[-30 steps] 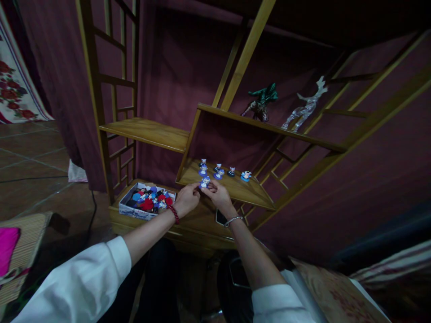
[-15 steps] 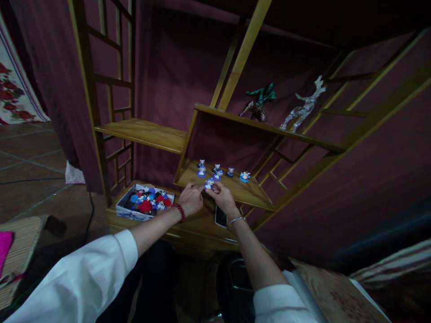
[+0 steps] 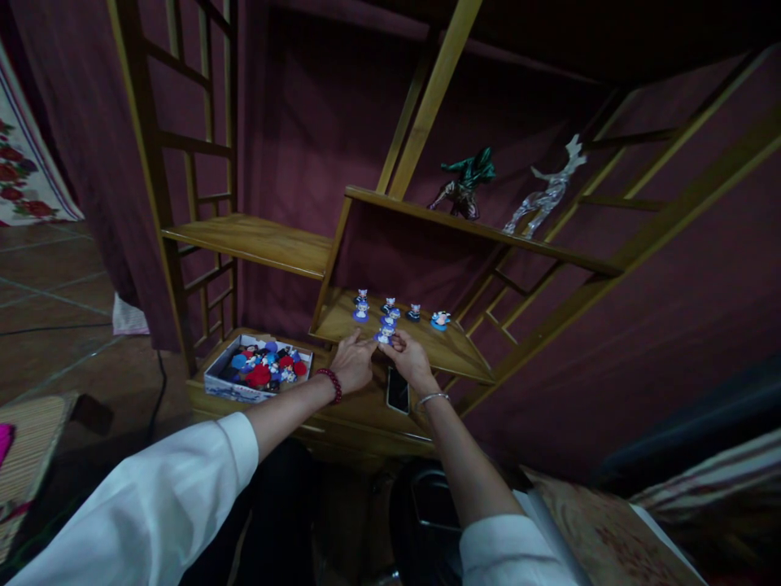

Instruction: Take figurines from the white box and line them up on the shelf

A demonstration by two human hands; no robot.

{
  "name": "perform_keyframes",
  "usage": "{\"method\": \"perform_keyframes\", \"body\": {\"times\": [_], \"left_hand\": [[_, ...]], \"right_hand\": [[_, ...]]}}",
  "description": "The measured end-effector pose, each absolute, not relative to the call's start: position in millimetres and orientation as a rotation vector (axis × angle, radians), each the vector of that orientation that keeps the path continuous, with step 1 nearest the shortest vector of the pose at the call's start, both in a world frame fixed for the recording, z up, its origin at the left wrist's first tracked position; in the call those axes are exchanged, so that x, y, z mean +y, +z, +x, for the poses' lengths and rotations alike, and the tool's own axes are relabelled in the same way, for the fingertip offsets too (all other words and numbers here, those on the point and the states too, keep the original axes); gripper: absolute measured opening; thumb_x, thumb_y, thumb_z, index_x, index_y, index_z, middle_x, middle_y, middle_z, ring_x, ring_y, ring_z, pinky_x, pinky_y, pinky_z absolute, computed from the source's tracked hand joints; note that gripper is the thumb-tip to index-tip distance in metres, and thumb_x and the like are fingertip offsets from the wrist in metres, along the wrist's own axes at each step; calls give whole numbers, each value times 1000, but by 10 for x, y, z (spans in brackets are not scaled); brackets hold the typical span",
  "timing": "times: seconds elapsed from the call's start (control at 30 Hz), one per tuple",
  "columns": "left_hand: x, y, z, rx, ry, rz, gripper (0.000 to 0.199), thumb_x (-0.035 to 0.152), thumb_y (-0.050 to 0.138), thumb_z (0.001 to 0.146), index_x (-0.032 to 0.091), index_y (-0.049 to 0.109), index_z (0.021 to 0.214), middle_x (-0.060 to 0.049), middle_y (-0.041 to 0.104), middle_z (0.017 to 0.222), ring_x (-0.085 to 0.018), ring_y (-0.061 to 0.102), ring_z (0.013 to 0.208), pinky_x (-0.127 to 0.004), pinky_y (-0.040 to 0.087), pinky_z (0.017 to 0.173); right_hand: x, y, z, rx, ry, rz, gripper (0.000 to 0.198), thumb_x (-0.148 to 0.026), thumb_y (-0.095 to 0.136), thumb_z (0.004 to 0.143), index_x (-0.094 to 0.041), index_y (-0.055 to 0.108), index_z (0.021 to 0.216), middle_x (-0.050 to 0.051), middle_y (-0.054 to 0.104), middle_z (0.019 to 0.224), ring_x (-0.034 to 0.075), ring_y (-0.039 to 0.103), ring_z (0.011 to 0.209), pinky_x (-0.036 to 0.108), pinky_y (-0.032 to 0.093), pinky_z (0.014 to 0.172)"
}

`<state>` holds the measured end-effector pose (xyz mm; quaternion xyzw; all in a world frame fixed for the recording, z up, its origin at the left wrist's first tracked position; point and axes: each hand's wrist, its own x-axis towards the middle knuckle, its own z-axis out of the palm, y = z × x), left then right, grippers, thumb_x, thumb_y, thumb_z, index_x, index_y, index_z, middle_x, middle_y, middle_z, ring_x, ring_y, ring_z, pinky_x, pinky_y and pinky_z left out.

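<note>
A little purple and white toy [image 3: 385, 334] is at the front edge of the low shelf [image 3: 448, 352]; I can't tell if its base sits on the wood. The right hand [image 3: 410, 358] pinches it low down with thumb and finger, maybe so it won't tip. The left hand [image 3: 352, 362] is by the same edge, one finger pointing at the toy. I can't tell if that finger touches it, or if the other fingers hold anything.

Farther back on the low shelf stand two more purple toys [image 3: 361, 312], three dark toys [image 3: 415, 312] and a blue toy [image 3: 440, 319]. They all stand up in rough rows, perhaps so each one can be seen. A box [image 3: 235, 391] of mixed toys is lower than the low shelf, to its left, likely to be easy to reach.

Both arms stretch forward and come together at the low shelf's front. The backs of both hands face up, and the right wrist bends in toward the toy.
</note>
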<state>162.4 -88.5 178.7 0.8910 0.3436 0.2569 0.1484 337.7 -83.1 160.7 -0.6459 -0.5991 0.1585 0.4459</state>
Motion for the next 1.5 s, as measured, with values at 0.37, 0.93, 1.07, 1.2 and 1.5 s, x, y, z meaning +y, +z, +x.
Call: {"method": "perform_keyframes", "body": {"times": [0.37, 0.93, 1.07, 1.2, 1.5], "left_hand": [[-737, 1745, 1854, 720, 813, 2672, 52, 1, 37, 65, 12, 45, 115, -6, 54, 119, -12, 46, 111, -30, 16, 108], [-701, 1792, 2065, 878, 505, 2658, 50, 19, 34, 79, 20, 31, 129, -4, 33, 137, -24, 16, 129, -53, 26, 97], [-693, 1806, 2124, 876, 486, 2700, 49, 24, 35, 80, 18, 32, 129, -5, 35, 136, -23, 19, 128, -47, 26, 98], [-687, 1803, 2192, 904, 490, 2724, 46, 29, 33, 82, 18, 34, 127, -5, 36, 135, -22, 20, 127, -45, 25, 97], [-642, 1785, 2310, 968, 464, 2798, 48, 36, 34, 81, 14, 38, 124, -10, 33, 136, -24, 24, 124, -44, 26, 95]], "right_hand": [[-852, 1605, 3548, -1450, 296, -1671, 36, -35, 64, 63, -21, 58, 95, 3, 67, 87, 17, 62, 77, 30, 49, 73], [-775, 1573, 3848, -1335, 304, -1675, 39, -39, 64, 60, -17, 57, 92, 4, 65, 85, 16, 60, 77, 30, 48, 74], [-753, 1576, 3927, -1302, 298, -1708, 41, -37, 65, 59, -17, 57, 94, 4, 64, 87, 16, 60, 78, 31, 48, 74], [-741, 1604, 3973, -1266, 300, -1693, 37, -35, 65, 59, -17, 57, 91, 4, 64, 86, 16, 60, 78, 32, 48, 76], [-611, 1575, 4122, -1180, 317, -1647, 27, -25, 64, 59, -18, 57, 84, 0, 63, 77, 15, 60, 73, 34, 48, 76]]}}
